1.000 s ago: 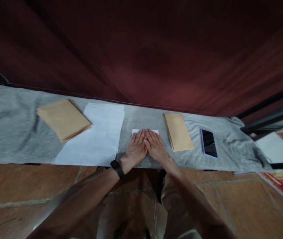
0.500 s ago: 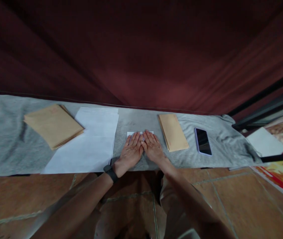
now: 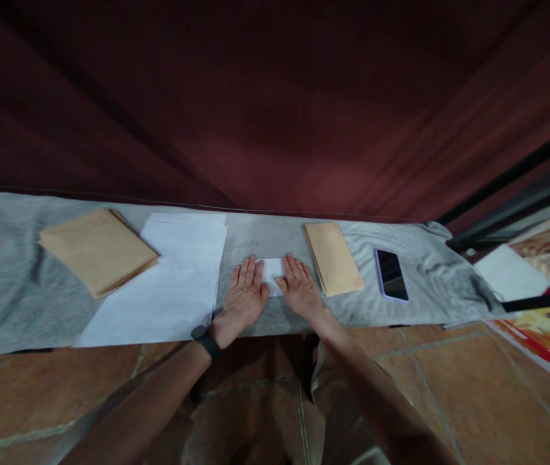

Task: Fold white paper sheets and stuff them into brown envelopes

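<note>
A small folded piece of white paper (image 3: 272, 274) lies on the grey cloth in front of me. My left hand (image 3: 244, 290) rests flat at its left edge, fingers stretched forward, a dark watch on the wrist. On the paper's right side lies my right hand (image 3: 299, 287), also flat, with the thumb pointing inward. Both hands partly cover the paper, and its middle shows between them. Just right of my right hand is a small stack of brown envelopes (image 3: 336, 258). Left of my left hand are large white paper sheets (image 3: 173, 278).
A larger stack of brown envelopes (image 3: 98, 248) overlaps the sheets at the left. A phone (image 3: 392, 274) in a purple case lies to the right. The grey cloth (image 3: 4, 278) covers a narrow surface, with a dark red curtain (image 3: 275, 116) behind and a black frame (image 3: 512, 226) at right.
My hands have moved apart from the middle, the left one leftward and the right one slightly to the right. More of the small white paper now shows between them.
</note>
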The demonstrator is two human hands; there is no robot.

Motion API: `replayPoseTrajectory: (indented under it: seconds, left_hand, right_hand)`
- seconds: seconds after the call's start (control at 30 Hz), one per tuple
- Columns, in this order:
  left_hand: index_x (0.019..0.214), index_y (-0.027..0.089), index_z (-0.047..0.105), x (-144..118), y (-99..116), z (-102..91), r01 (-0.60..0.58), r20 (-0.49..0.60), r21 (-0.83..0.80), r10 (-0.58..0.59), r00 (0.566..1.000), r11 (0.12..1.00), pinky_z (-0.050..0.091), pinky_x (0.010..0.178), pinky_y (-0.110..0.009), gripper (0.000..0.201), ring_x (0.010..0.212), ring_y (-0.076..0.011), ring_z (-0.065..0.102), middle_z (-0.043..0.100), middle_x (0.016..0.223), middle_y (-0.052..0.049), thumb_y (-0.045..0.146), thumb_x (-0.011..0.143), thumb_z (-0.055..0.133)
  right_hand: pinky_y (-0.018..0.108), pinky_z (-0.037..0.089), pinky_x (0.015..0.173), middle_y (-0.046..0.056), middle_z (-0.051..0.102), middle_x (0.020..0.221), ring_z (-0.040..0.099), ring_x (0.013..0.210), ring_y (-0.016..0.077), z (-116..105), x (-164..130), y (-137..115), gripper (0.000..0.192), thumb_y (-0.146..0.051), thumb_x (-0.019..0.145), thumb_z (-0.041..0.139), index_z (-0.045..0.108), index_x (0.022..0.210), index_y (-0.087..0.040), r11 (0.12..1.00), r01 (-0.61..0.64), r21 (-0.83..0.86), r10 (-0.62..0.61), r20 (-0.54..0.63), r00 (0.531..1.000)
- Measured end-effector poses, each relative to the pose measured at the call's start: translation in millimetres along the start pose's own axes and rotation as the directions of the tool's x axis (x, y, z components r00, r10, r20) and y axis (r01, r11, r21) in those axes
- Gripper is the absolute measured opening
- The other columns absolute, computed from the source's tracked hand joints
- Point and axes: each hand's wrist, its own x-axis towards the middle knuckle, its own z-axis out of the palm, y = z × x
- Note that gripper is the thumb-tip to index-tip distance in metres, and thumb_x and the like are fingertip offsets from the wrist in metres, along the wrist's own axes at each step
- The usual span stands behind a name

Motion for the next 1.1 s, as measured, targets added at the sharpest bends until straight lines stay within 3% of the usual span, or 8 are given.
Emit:
replayPoseTrajectory:
  seconds: [0.33, 0.63, 0.87, 1.1]
  left_hand:
    - [0.152, 0.007, 0.041, -6, -7, 2.5, 0.044, -0.022, 0.021, -0.044, 0.999, 0.999, 0.028, 0.121, -0.051, 0.066, 0.15, -0.0334, 0.031, 0.033, 0.161, -0.022, 0.048, 0.1, 0.037]
    - [0.15, 0.005, 0.041, -13, -11, -3.1, 0.083, -0.047, 0.048, -0.081, 0.996, 0.995, 0.033, 0.117, -0.053, 0.068, 0.148, -0.0376, 0.034, 0.034, 0.159, -0.027, 0.051, 0.1, 0.038]
    - [0.151, 0.012, 0.043, -18, -13, -10.5, 0.01, 0.015, 0.065, -0.011, 1.0, 0.998, 0.032, 0.116, -0.056, 0.075, 0.147, -0.0406, 0.034, 0.034, 0.159, -0.027, 0.06, 0.094, 0.047]
    - [0.148, 0.01, 0.046, -12, -19, -16.3, -0.025, 0.064, 0.092, 0.02, 0.998, 0.995, 0.037, 0.114, -0.052, 0.073, 0.143, -0.0403, 0.041, 0.034, 0.158, -0.029, 0.059, 0.094, 0.049]
  right_hand:
    - [0.045, 0.028, 0.121, 0.014, 0.034, 0.161, 0.032, 0.15, 0.0273, -1, -4, 7, 0.062, -0.045, 0.106, 0.035, 0.034, 0.156, -0.009, 1.0, -0.015, -0.023, 0.014, -0.041, 0.999]
    - [0.045, 0.03, 0.12, 0.015, 0.036, 0.16, 0.035, 0.148, 0.0282, -4, -4, 5, 0.062, -0.046, 0.105, 0.036, 0.035, 0.156, -0.009, 0.999, -0.044, -0.023, 0.043, -0.046, 0.998]
    - [0.047, 0.03, 0.12, 0.018, 0.036, 0.159, 0.036, 0.147, 0.0305, -5, 0, -1, 0.061, -0.042, 0.105, 0.038, 0.037, 0.154, -0.006, 0.994, -0.106, -0.035, 0.105, -0.038, 0.994]
    - [0.049, 0.03, 0.12, 0.02, 0.036, 0.159, 0.036, 0.148, 0.0313, -7, 4, -4, 0.062, -0.041, 0.104, 0.039, 0.036, 0.154, -0.004, 0.991, -0.133, -0.025, 0.132, -0.009, 0.991]
